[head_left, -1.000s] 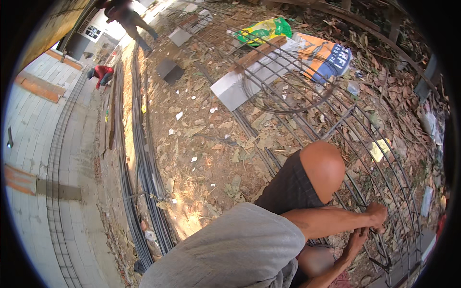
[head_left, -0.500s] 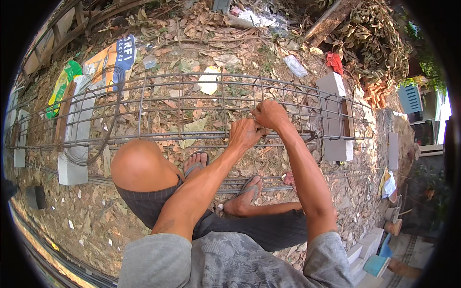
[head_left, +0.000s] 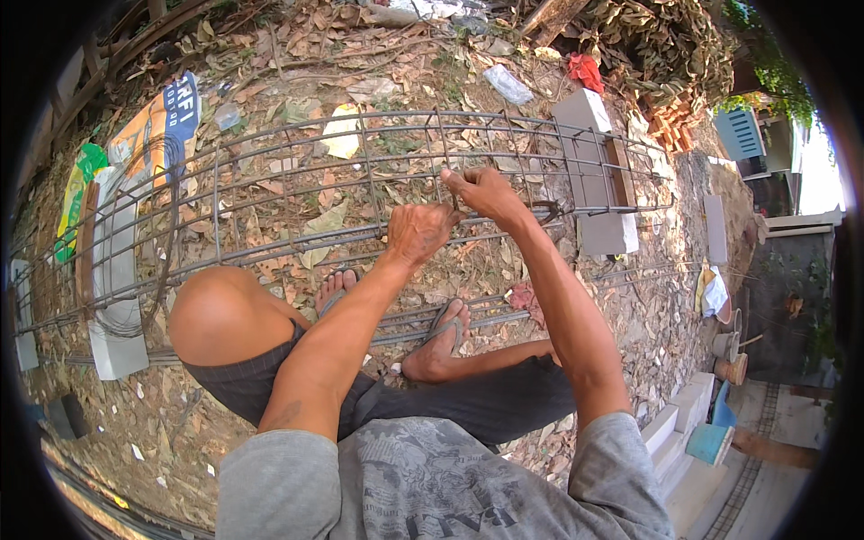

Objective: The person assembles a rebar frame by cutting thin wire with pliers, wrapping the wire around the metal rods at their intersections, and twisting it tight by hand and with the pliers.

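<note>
A long steel rebar cage (head_left: 297, 240) of rods and square stirrups stretches left to right in front of me. My left hand (head_left: 421, 232) is closed at its near lower rods, knuckles up; what the fingers hold is hidden. Just right of it, my right hand (head_left: 486, 193) is closed with its thumb reaching along a stirrup; anything pinched there is too small to make out. The two hands nearly touch. A dark loop of wire (head_left: 547, 211) lies on the rods right of my right wrist.
Pale blocks (head_left: 121, 346) (head_left: 607, 234) with wooden strips support the cage. A thin wire coil (head_left: 171, 216) hangs at left. Loose rods (head_left: 391, 335) lie by my sandalled feet. Leaves cover the ground; bricks (head_left: 673, 124) and a red cloth (head_left: 585, 72) lie far right.
The view has shifted, so the cage appears further left and tilted. My right hand has loosened from its tighter curl, with the thumb now extended upward; my left hand stays at the near rods.
</note>
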`<state>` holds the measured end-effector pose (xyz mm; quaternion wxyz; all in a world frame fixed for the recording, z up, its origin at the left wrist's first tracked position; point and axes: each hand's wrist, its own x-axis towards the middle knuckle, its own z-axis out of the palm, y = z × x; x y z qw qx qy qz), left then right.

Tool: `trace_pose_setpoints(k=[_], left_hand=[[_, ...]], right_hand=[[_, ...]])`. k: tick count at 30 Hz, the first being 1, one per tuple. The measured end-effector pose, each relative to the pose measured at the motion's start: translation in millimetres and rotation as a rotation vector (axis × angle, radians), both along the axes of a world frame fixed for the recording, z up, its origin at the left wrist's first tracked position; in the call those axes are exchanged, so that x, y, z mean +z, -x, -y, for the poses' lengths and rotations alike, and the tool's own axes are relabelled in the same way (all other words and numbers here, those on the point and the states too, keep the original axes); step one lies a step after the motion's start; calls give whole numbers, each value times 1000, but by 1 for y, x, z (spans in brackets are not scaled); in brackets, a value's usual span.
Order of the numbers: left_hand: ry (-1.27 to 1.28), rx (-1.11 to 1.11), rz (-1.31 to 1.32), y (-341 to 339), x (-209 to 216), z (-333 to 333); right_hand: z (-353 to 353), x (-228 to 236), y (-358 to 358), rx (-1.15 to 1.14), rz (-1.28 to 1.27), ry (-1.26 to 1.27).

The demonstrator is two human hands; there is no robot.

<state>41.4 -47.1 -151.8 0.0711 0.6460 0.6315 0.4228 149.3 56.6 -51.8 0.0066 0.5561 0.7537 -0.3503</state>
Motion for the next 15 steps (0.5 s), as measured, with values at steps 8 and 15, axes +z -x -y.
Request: trace_pose_setpoints(k=[8,15], left_hand=[[34,28,-66,-6,2,-2],[60,-72,-5,-2,5,4]], right_hand=[[-14,-21,15,345,307,-148],[10,-32,-54,-440,-598,518]])
